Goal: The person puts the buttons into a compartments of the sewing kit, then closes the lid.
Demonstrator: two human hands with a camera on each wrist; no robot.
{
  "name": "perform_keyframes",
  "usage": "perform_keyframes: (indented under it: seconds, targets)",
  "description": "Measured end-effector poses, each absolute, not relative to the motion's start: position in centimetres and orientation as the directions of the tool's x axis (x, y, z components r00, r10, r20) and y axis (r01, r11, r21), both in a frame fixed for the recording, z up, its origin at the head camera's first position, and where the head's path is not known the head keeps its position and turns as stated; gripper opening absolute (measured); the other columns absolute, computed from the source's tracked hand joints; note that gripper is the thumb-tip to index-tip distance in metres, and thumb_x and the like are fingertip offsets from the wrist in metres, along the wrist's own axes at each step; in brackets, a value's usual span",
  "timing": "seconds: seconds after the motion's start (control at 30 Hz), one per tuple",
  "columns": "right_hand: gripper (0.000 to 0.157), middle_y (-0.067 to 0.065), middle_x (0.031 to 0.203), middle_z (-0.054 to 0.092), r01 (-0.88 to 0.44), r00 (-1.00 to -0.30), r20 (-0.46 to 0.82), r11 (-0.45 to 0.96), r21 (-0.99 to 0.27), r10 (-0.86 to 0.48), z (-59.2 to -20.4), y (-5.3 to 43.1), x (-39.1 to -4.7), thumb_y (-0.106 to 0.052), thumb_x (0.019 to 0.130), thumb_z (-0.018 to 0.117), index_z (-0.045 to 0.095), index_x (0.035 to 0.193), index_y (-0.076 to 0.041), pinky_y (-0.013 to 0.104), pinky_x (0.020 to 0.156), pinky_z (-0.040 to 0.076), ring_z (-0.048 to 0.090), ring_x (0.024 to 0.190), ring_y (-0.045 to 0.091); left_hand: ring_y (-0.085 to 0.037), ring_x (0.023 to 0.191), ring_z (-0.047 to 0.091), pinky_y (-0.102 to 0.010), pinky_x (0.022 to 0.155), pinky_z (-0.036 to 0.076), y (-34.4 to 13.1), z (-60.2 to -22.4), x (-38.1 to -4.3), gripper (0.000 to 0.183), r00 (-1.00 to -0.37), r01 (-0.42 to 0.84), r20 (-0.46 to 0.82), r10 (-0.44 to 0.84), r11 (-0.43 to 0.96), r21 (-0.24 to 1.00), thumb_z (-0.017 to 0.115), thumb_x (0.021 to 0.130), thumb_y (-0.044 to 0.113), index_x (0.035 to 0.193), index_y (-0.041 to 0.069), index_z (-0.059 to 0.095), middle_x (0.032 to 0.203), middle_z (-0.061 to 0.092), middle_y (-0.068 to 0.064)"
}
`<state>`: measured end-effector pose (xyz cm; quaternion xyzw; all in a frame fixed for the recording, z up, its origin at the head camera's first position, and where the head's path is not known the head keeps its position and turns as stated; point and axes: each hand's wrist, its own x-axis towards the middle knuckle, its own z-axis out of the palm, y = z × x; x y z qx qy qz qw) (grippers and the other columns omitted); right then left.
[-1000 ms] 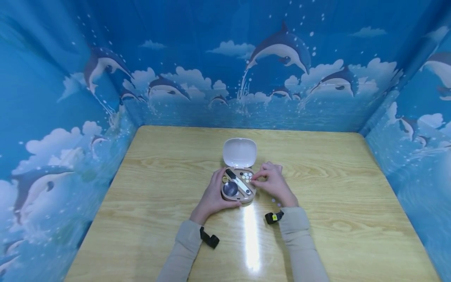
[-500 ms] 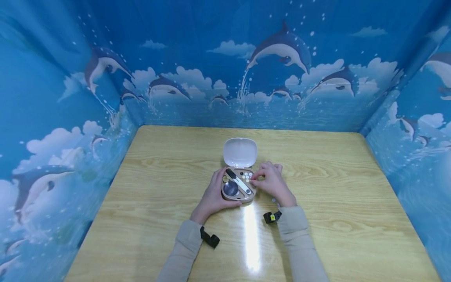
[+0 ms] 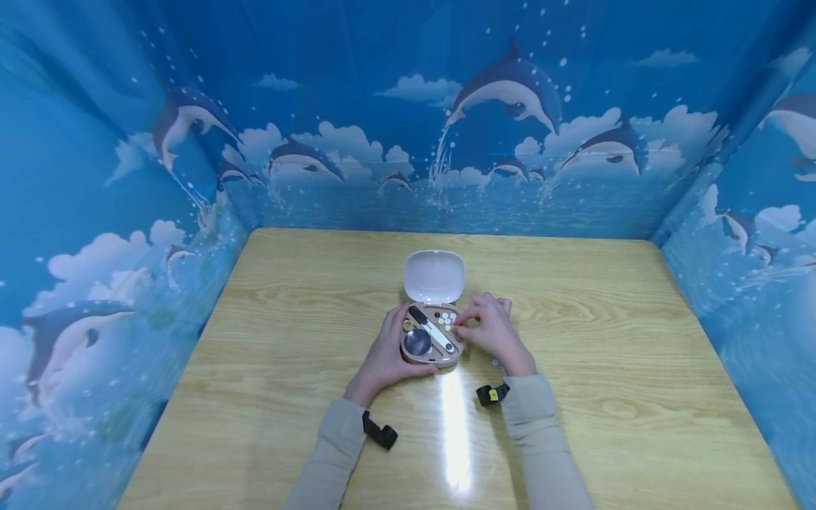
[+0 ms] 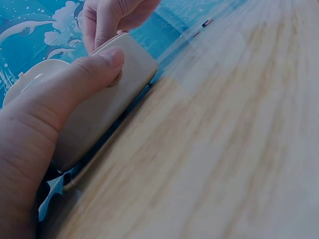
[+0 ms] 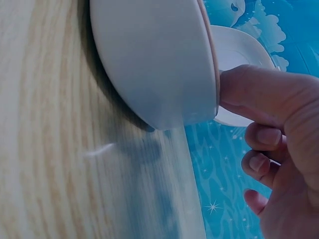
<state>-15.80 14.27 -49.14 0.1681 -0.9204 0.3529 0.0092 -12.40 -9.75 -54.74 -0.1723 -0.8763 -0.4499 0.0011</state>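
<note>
A sewing kit box [image 3: 433,363] with a tan inner tray stands on the table, its white lid [image 3: 434,276] raised at the back. My left hand [image 3: 386,355] grips the box from the left, thumb along its front wall [image 4: 107,94]. Over the right compartment, beside several small white buttons [image 3: 448,320], my right hand [image 3: 496,331] brings thumb and index finger together. In the right wrist view those fingertips are hidden behind the box rim, so I cannot tell what lies between them; the other fingers are curled. A black-and-white tool [image 3: 436,334] lies diagonally across the tray.
Left of the tool, the tray holds a dark round piece [image 3: 417,342] and a small gold-coloured ring-like item [image 3: 407,324]. A pale button [image 3: 495,362] lies on the wooden table [image 3: 612,382] near my right wrist. Dolphin-printed curtains [image 3: 408,191] surround the table.
My right wrist and forearm have shifted slightly left, covering one of two pale buttons on the table. The fingertips stay at the right compartment. My left hand and the box hold still.
</note>
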Motion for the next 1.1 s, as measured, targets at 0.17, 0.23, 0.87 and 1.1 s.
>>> perform_keyframes:
  seconds: [0.17,0.23,0.87,1.1]
  targets:
    - [0.01,0.009,0.079,0.056,-0.312,-0.944,0.131,0.694,-0.649,-0.302,-49.13,14.26,-15.67,-0.02,0.074,0.087,0.078,0.079,-0.02,0.047,0.095,0.022,0.041,0.081,0.017,-0.024,0.141,0.035,-0.047,0.114,0.033,-9.77,-54.89,-12.36,0.135,-0.942,0.3,0.156,0.299,0.536,0.789,0.091,0.055,0.061,0.158,0.014,0.018,0.157,0.026,-0.001]
    - [0.01,0.009,0.079,0.056,-0.314,-0.943,0.133,0.693,-0.649,-0.304,-49.12,14.25,-15.65,-0.02,0.074,0.087,0.078,0.079,-0.019,0.047,0.095,0.023,0.04,0.081,0.017,-0.024,0.141,0.035,-0.047,0.114,0.033,-9.77,-54.89,-12.35,0.135,-0.942,0.299,0.155,0.297,0.537,0.789,0.091,0.055,0.061,0.158,0.014,0.018,0.157,0.026,0.0]
    - [0.01,0.009,0.079,0.055,-0.319,-0.942,0.14,0.686,-0.654,-0.305,-49.2,14.22,-15.63,-0.02,0.074,0.087,0.078,0.079,-0.022,0.046,0.093,0.023,0.04,0.08,0.017,-0.023,0.141,0.034,-0.047,0.114,0.033,-9.8,-54.89,-12.34,0.135,-0.942,0.295,0.15,0.299,0.529,0.796,0.091,0.055,0.061,0.159,0.014,0.018,0.157,0.026,0.0]
    - [0.011,0.005,0.083,0.059,-0.285,-0.952,0.122,0.663,-0.693,-0.282,-48.88,14.79,-15.63,-0.021,0.076,0.086,0.079,0.084,-0.019,0.05,0.103,0.02,0.044,0.086,0.017,-0.021,0.141,0.034,-0.046,0.115,0.032,-9.83,-54.9,-12.39,0.136,-0.943,0.292,0.147,0.3,0.527,0.798,0.091,0.054,0.06,0.159,0.015,0.017,0.157,0.025,0.002]
